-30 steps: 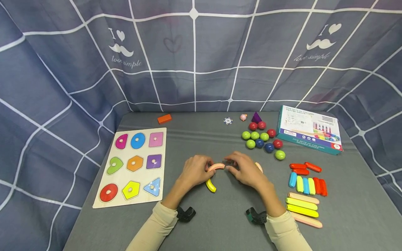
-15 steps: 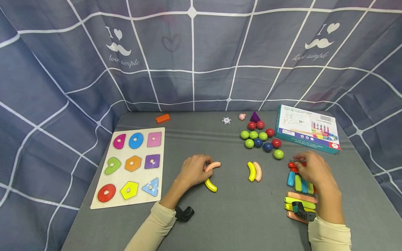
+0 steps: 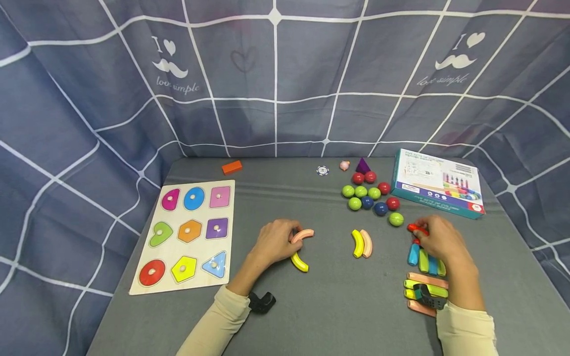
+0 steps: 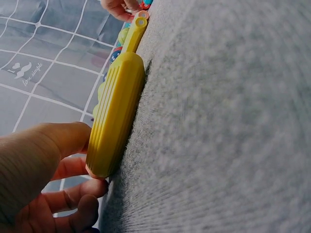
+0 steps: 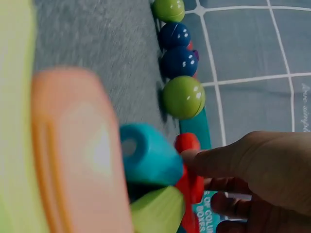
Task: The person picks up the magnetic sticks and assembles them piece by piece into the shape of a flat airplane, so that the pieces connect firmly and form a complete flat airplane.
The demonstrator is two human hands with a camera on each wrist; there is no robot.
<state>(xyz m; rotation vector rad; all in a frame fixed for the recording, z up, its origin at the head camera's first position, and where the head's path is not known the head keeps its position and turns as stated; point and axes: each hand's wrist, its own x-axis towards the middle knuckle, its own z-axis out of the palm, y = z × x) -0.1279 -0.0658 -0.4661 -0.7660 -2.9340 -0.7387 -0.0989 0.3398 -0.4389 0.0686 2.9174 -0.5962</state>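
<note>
My left hand [image 3: 277,241] pinches a peach curved block [image 3: 304,235] between thumb and fingers. Just below it lies a yellow curved block [image 3: 300,263], its upper end hidden by the thumb; this yellow piece fills the middle of the left wrist view. On the right, my right hand [image 3: 445,242] pinches a red stick-shaped block [image 3: 415,228], tilted above another red stick. Blue, lime and red short sticks lie partly under this hand. In the right wrist view, the thumb presses on the red block [image 5: 188,143] beside a blue stick [image 5: 150,155].
Between the hands lie another yellow curved block [image 3: 357,244] and a peach one [image 3: 367,244]. Longer yellow and peach sticks [image 3: 427,281] are under the right wrist. Coloured balls [image 3: 374,193] and a box [image 3: 438,183] stand behind. A shape puzzle board [image 3: 196,269] lies left.
My right hand has left the peach curved block, moved right to the red sticks and lifted one slightly. The left hand keeps its hold in nearly the same place.
</note>
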